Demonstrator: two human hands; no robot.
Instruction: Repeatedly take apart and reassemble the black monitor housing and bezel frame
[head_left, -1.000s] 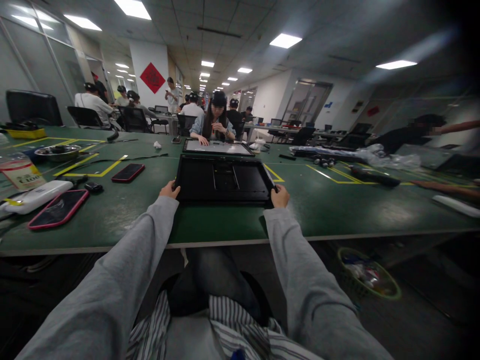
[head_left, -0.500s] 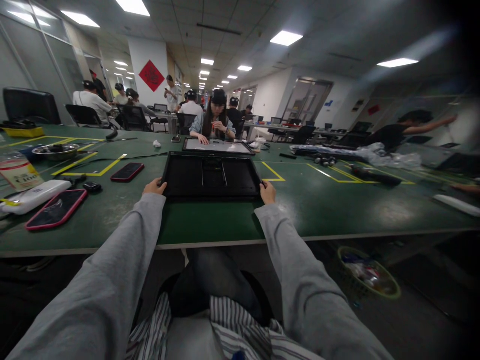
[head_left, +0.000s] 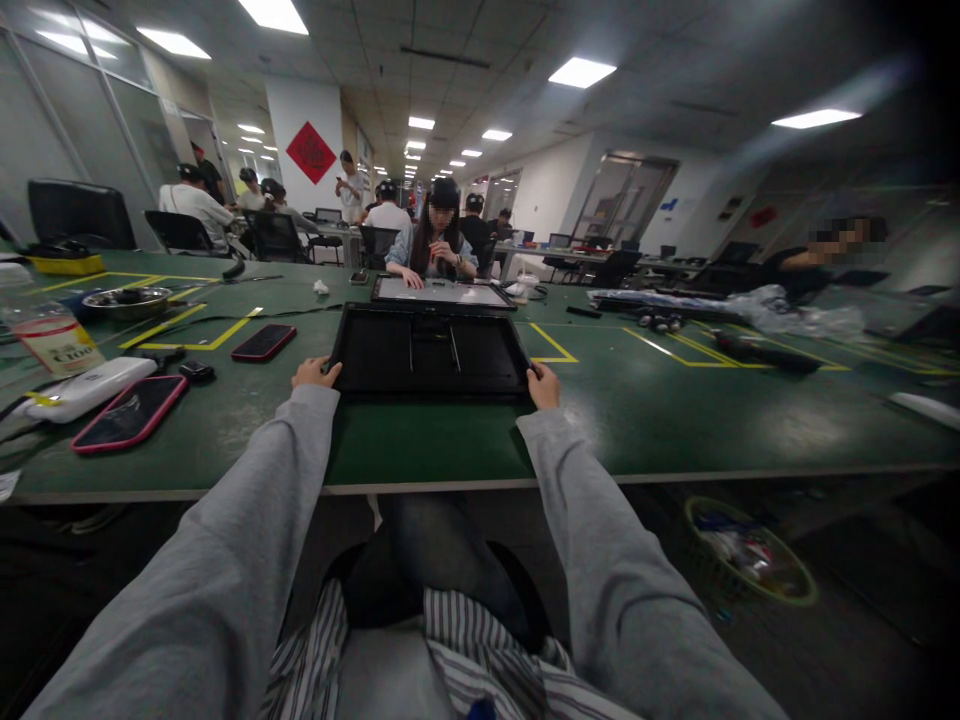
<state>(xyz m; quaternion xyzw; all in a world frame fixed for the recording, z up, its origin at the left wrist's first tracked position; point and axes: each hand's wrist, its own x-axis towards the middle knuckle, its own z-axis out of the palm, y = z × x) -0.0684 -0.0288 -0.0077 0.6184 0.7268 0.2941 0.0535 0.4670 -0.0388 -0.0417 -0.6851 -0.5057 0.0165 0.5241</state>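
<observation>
A shallow black rectangular housing, like the back shell of a monitor [head_left: 487, 358], lies hollow side up on the green table [head_left: 435, 445] in front of me. Two thin metal strips run along its middle. My left hand [head_left: 316, 373] grips its left edge, thumb on the rim. On the opposite side my right hand [head_left: 544, 386] is closed on the right edge. The fingers under the rim are partly hidden. Just beyond the housing lies a flat grey panel with a dark frame [head_left: 450, 291], where a person across the table rests one hand.
To the left are two phones [head_left: 131, 414] [head_left: 263, 342], a white device [head_left: 101, 387], a bottle [head_left: 56, 340] and a metal bowl [head_left: 127, 302]. Rightward lie a dark power tool [head_left: 772, 355] and clear plastic wrap [head_left: 802, 312]. A waste basket [head_left: 750, 550] stands below the table edge.
My view has shifted slightly, so the whole scene sits a little further right. Both hands keep their hold on the housing. A person at the far right has lowered an outstretched arm.
</observation>
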